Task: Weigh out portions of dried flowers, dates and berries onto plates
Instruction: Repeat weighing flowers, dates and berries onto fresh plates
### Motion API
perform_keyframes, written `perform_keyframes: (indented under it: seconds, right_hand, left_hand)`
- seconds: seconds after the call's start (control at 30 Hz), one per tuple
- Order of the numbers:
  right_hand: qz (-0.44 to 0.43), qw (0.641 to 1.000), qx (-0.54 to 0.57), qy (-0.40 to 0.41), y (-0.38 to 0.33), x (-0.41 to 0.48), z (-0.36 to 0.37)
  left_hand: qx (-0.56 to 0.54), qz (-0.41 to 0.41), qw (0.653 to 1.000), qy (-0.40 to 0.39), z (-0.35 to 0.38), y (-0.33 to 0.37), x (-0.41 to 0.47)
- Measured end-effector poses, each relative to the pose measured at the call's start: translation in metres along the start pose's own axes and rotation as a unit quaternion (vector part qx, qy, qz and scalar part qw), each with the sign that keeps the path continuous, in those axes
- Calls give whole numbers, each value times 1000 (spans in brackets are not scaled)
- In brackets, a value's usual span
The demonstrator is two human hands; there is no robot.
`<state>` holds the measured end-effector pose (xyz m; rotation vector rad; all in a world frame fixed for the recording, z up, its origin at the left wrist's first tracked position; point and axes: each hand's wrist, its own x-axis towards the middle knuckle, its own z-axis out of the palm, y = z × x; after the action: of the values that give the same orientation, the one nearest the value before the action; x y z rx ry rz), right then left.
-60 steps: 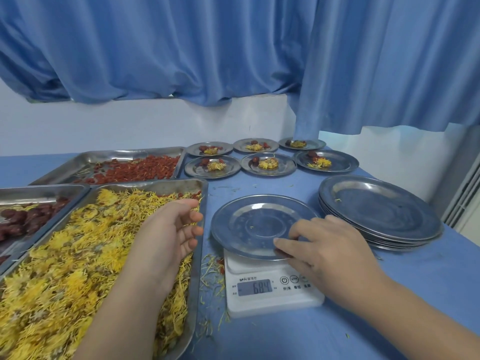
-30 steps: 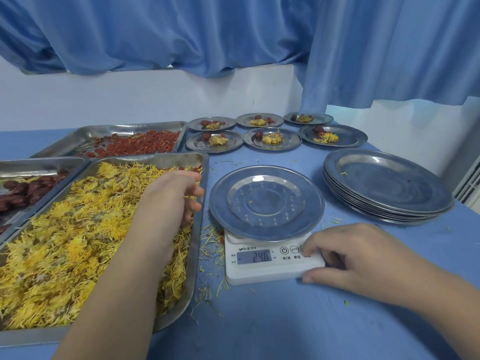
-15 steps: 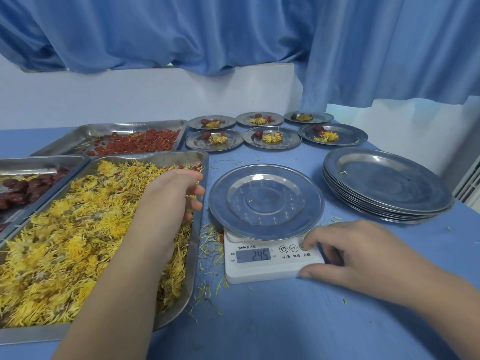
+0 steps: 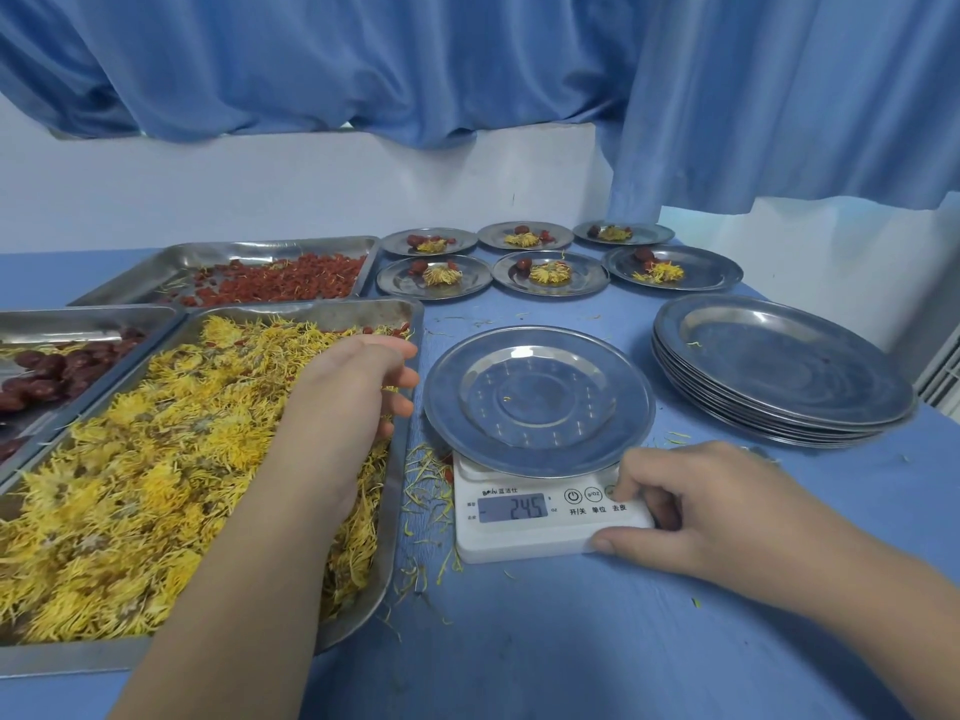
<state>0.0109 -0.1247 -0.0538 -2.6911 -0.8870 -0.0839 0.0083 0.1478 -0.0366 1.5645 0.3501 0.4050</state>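
Right hand (image 4: 727, 517) has dropped from plate (image 4: 537, 402) to the scale's (image 4: 519, 537) right corner, pinching it, forefinger on a button. Left of the scale, left hand (image 4: 353, 387) curls into the flowers (image 4: 156, 459), hold unclear; the plate atop the scale lies just rightward.

Your empty steel plate (image 4: 537, 402) sits level on the white scale (image 4: 519, 548) in the middle of the table (image 4: 571, 641); dried flowers (image 4: 130, 485) fill the tray (image 4: 397, 491) at its left edge.

Right hand (image 4: 701, 506) moved from round steel plate (image 4: 537, 402) to button corner of white digital scale (image 4: 519, 543); reading dropped from 684 to 245.
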Motion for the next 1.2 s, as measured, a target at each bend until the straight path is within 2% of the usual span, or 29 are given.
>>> perform_keyframes:
  seconds: [0.33, 0.53, 0.6, 0.7, 0.8, 0.9, 1.0, 1.07, 1.1, 1.13, 1.2]
  right_hand:
    - [-28, 996, 47, 68, 6, 5, 5]
    - [-53, 994, 31, 90, 2, 8, 8]
    - [-82, 988, 44, 121, -7, 11, 7]
    - [-127, 968, 31, 215, -28, 23, 1]
    - [-138, 956, 9, 259, -45, 37, -4]
    - [-155, 952, -29, 261, -52, 45, -3]
    - [-162, 952, -29, 259, -52, 45, 6]
    - [-170, 950, -31, 259, -50, 43, 12]
    - [-174, 949, -30, 260, -50, 42, 14]
    - [-178, 949, -27, 260, -49, 41, 15]
    - [-191, 947, -19, 256, -48, 39, 16]
  left_hand:
    - [12, 1, 1000, 5, 1, 0, 1]
    - [15, 50, 998, 19, 0, 6, -4]
    - [-10, 72, 997, 38, -6, 12, -5]
    - [-55, 104, 990, 71, -20, 21, -7]
    - [-77, 113, 988, 65, -42, 26, -7]
    - [-4, 106, 994, 34, -68, 31, -1]
    - [146, 109, 983, -6, -94, 39, 7]
    - [275, 129, 952, -21, -107, 40, 12]
    - [352, 153, 923, -32, -110, 40, 13]
    - [443, 183, 876, -55, -110, 38, 15]
    - [599, 240, 751, -138, -104, 31, 18]
